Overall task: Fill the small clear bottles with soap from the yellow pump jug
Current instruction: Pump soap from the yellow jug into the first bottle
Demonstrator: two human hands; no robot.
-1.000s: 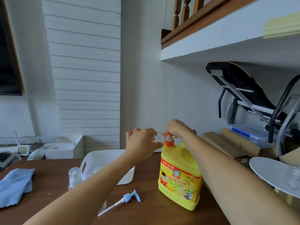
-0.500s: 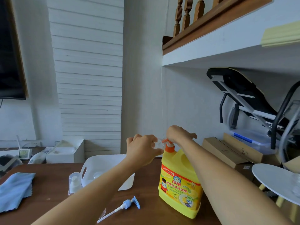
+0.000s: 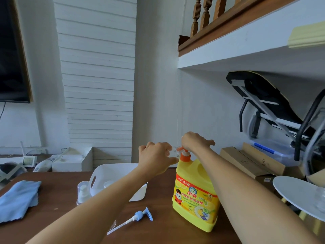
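Note:
The yellow pump jug [image 3: 195, 196] stands on the brown table [image 3: 58, 219], right of centre. My right hand [image 3: 195, 142] lies on top of its orange pump head [image 3: 184, 155], fingers bent over the front and thumb sticking out to the right. My left hand [image 3: 156, 157] grips a small clear bottle [image 3: 173, 150] and holds it up against the spout; most of that bottle is hidden by my fingers. Another small clear bottle [image 3: 82, 191] with a white pump and a cap stands beside the white basket [image 3: 98, 175].
A loose blue pump with a long tube [image 3: 139, 216] lies on the table in front of the jug. At the left edge lies a blue cloth [image 3: 17, 198]. Cardboard boxes [image 3: 246, 162] and a round white tabletop [image 3: 299, 192] crowd the right.
Both hands stay at the pump, the left still holding the bottle to the spout. My right thumb has spread out to the side. The view has tipped up a little.

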